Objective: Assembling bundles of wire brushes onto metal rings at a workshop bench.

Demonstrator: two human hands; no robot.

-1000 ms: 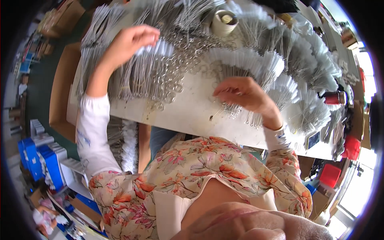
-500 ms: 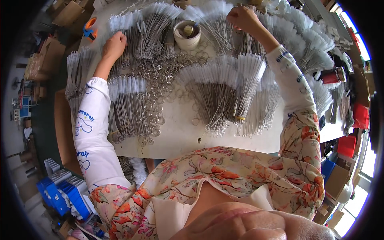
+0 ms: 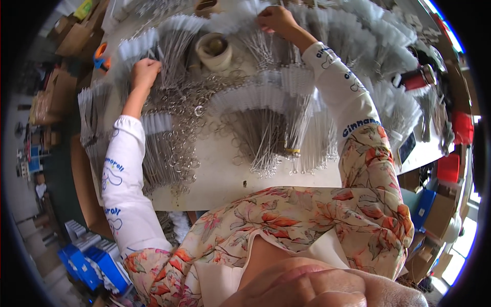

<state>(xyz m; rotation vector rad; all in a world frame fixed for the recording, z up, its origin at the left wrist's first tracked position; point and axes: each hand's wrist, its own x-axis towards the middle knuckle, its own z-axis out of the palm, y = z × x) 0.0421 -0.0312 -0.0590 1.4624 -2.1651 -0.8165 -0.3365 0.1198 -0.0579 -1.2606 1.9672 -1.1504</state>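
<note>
My left hand [image 3: 144, 72] is stretched out to the far left of the white table [image 3: 220, 179], its fingers curled on a fan of thin wire brushes with white bristle tips [image 3: 169, 51]. My right hand [image 3: 274, 19] reaches to the table's far edge and pinches the stems of another bunch of wire brushes [image 3: 261, 43]. Between the hands stands a round beige roll of tape [image 3: 215, 50]. Loose metal rings [image 3: 184, 102] lie scattered below my left hand.
More fans of brushes [image 3: 266, 97] cover the table middle and right side [image 3: 388, 61]. A red cylinder [image 3: 417, 79] lies at the right, an orange tool [image 3: 101, 55] at the far left. Blue boxes [image 3: 97, 261] and cardboard boxes [image 3: 66, 36] stand on the floor around.
Both arms have reached farther away from my body toward the table's far edge. My right hand went from the near brushes to the far bunch; my left shifted along the left fan.
</note>
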